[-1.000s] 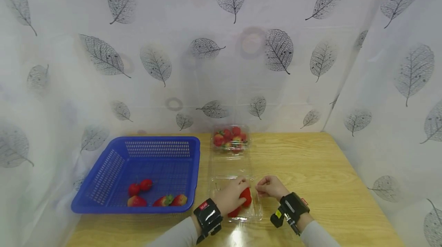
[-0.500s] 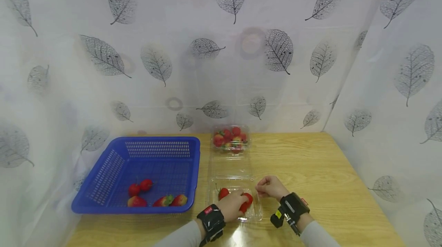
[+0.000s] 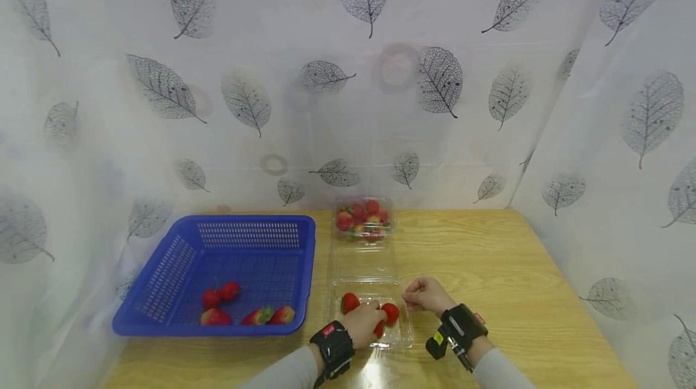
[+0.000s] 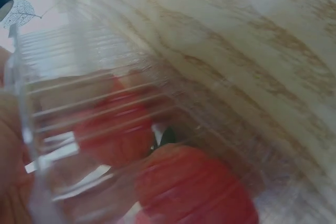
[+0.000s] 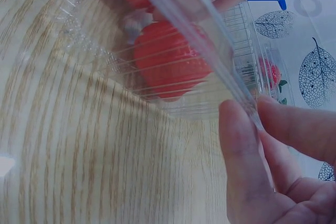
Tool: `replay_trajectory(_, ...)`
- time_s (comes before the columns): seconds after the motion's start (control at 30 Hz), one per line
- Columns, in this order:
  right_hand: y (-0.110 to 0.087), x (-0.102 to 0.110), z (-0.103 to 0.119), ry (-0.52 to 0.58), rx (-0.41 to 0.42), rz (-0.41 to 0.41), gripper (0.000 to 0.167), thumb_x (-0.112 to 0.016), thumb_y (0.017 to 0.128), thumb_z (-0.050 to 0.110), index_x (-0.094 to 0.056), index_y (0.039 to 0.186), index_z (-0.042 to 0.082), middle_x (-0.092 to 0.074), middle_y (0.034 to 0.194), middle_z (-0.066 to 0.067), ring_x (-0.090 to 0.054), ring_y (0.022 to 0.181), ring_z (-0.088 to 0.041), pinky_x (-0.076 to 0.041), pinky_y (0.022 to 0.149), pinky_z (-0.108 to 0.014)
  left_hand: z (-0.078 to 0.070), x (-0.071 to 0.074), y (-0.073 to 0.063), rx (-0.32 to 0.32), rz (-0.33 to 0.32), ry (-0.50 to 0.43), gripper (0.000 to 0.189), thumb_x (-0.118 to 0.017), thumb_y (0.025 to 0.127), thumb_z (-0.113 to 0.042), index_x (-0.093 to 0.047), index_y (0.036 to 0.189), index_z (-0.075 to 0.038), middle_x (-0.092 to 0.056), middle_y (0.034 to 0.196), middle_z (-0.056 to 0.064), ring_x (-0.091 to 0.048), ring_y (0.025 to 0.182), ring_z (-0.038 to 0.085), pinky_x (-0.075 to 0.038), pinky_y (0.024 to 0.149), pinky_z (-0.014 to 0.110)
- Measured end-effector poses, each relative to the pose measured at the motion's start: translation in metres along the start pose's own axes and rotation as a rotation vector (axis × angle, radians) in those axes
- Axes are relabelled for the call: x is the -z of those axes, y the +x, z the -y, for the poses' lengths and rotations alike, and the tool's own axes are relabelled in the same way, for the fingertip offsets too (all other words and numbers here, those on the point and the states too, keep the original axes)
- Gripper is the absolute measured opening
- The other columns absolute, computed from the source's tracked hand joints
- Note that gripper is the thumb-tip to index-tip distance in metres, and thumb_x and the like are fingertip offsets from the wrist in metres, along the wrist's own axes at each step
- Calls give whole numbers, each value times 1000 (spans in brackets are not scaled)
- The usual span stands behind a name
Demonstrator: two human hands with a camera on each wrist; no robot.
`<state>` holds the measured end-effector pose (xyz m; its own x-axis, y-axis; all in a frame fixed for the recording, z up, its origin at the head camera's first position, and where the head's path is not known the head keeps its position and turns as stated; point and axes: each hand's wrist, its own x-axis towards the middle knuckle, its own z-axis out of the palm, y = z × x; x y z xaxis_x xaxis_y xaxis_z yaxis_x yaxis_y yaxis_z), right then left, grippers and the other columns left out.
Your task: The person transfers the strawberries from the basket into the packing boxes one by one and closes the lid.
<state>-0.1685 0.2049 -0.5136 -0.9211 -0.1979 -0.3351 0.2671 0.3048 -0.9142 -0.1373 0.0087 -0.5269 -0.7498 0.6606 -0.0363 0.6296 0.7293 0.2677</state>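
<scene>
An open clear plastic clamshell box (image 3: 405, 340) lies on the table in the head view. My left hand (image 3: 363, 324) reaches inside it, with fingers and thumb around a strawberry (image 3: 379, 330) that they partly hide. Close to these fingertips, on the right, lies another strawberry (image 3: 389, 313); in the right wrist view this strawberry (image 5: 170, 59) shows through the clear wall. A third strawberry (image 3: 349, 302) sits at the box's far left. My right hand (image 3: 429, 296) pinches the box's right rim between thumb and finger, plain in the right wrist view.
On the left stands a blue basket (image 3: 311, 256) with several strawberries (image 3: 215, 317) at its near side. Behind the open lid (image 3: 363, 261), a second clear box (image 3: 363, 220) full of strawberries stands by the leaf-patterned curtain (image 3: 348, 117). The wooden table (image 3: 489, 256) extends to the right.
My left hand has moved down and left within the box, leaving the right-hand strawberry apart from its fingers. The far-left strawberry has come into sight. My right hand keeps its place on the rim.
</scene>
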Motion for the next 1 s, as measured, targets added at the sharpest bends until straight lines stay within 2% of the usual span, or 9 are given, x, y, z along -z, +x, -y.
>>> replay_trajectory(0.13,0,0,-1,-1,4,0,12,-60,82,-4,-51,86,-11,-62,71,-8,-60,61,-12,-55,61,-31,1,8,1,0,20,6,29,-75,68,-17,-66,96,-19,-53,86,-5,-51,72,7,-41,56,19)
replay_trajectory(0.27,0,0,-2,-7,6,1,12,-61,82,-3,-51,85,-11,-62,71,-8,-60,60,-12,-55,61,-32,2,31,2,-12,3,-22,35,-72,72,-21,-64,105,-17,-57,95,-4,-55,78,8,-44,59,20)
replay_trajectory(0.33,0,0,-2,-11,5,1,13,-61,82,-3,-52,85,-11,-62,72,-9,-60,60,-12,-55,61,-33,4,45,2,-24,-39,-56,35,-71,74,-20,-64,107,-14,-59,99,-1,-58,84,11,-47,65,21)
replay_trajectory(0.47,0,0,-1,-12,-8,-3,12,-61,82,-3,-52,86,-10,-63,73,-10,-60,61,-13,-55,62,-34,17,72,3,-31,-179,-142,34,-67,76,-13,-61,110,-8,-60,105,7,-59,94,20,-49,73,27)
replay_trajectory(0.57,-1,1,0,-12,-18,-8,11,-61,82,-3,-53,85,-9,-63,74,-11,-60,61,-13,-55,63,-34,31,93,2,5,-278,-165,35,-67,76,-10,-60,110,-4,-59,106,11,-59,95,25,-50,75,33)
replay_trajectory(0.63,-1,1,1,-16,-22,-10,10,-61,82,-3,-53,85,-9,-63,74,-11,-60,62,-13,-55,63,-34,43,106,1,63,-336,-168,36,-67,75,-11,-61,109,-4,-59,106,11,-59,95,26,-49,79,37)
replay_trajectory(0.77,-1,1,1,-18,-26,-14,11,-61,82,-3,-53,86,-9,-63,75,-11,-61,62,-13,-55,63,-34,73,125,-6,265,-394,-137,41,-67,75,-16,-60,114,-4,-57,114,14,-55,104,32,-45,87,45)
replay_trajectory(0.83,0,1,1,-17,-27,-16,12,-61,82,-2,-53,86,-9,-63,75,-11,-61,62,-13,-55,63,-34,90,132,-12,380,-377,-137,46,-67,77,-20,-57,119,-4,-53,120,18,-50,110,37,-41,90,51)
replay_trajectory(1.0,0,0,0,-17,-24,-15,12,-61,82,-3,-53,86,-10,-62,72,-8,-60,61,-13,-55,63,-34,140,129,-35,617,-235,-198,62,-67,79,-27,-45,130,-1,-40,131,28,-37,118,49,-32,92,64)
